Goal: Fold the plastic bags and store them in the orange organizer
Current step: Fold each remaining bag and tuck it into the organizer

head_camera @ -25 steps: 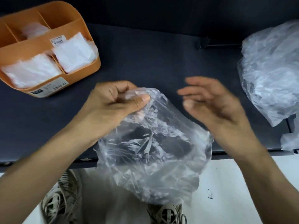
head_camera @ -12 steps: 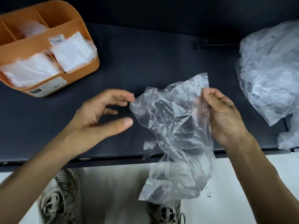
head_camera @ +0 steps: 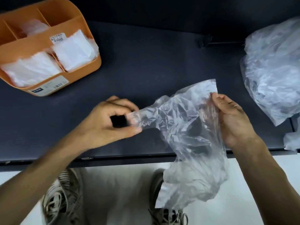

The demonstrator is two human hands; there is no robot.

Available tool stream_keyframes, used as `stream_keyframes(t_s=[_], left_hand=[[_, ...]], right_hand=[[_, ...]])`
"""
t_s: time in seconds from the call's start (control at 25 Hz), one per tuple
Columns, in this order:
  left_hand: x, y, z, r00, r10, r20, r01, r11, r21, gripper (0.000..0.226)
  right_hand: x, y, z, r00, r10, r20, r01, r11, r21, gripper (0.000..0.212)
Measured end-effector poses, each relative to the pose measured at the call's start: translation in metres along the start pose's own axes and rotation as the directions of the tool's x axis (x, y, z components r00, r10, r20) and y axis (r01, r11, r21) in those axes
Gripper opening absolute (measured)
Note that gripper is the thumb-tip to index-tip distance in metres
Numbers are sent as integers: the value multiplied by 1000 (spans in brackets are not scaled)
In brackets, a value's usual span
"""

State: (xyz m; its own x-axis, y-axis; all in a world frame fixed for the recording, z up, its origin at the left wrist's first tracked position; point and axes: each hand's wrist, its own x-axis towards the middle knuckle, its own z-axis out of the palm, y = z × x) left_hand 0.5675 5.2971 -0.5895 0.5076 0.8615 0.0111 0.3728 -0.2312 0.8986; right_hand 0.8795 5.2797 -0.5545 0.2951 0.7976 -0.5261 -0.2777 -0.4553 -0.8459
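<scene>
Both hands on it: the left hand (head_camera: 112,120) pinches one corner of the crumpled clear plastic bag (head_camera: 186,137), the right hand (head_camera: 232,117) has its grip closed on the opposite top edge. The bag hangs over the dark bench's (head_camera: 146,62) front edge. Orange organizer (head_camera: 90,65) sits far left, folded bags (head_camera: 74,49) inside; a loose pile of bags (head_camera: 272,70) waits right.

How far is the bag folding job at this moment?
Done: folded bags fill compartments of the orange organizer. In hand: the left hand and right hand grip one crumpled bag, not yet folded. Left: the pile of loose bags on the right.
</scene>
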Motion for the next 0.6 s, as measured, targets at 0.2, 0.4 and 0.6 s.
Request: stream_keyframes(t_s=[0.2,0.4,0.6], left_hand=[[-6,0,-31,997,-25,67,51,905,-423,47],[13,-4,-39,960,-262,-97,210,907,-364,14],[25,-6,-46,881,-393,-264,278,881,-383,17]], right_hand=[[11,-7,-11,988,-40,-147,27,995,-94,16],[18,1,-7,967,-149,-207,101,969,-226,22],[29,1,11,955,-223,-196,154,936,-315,30]])
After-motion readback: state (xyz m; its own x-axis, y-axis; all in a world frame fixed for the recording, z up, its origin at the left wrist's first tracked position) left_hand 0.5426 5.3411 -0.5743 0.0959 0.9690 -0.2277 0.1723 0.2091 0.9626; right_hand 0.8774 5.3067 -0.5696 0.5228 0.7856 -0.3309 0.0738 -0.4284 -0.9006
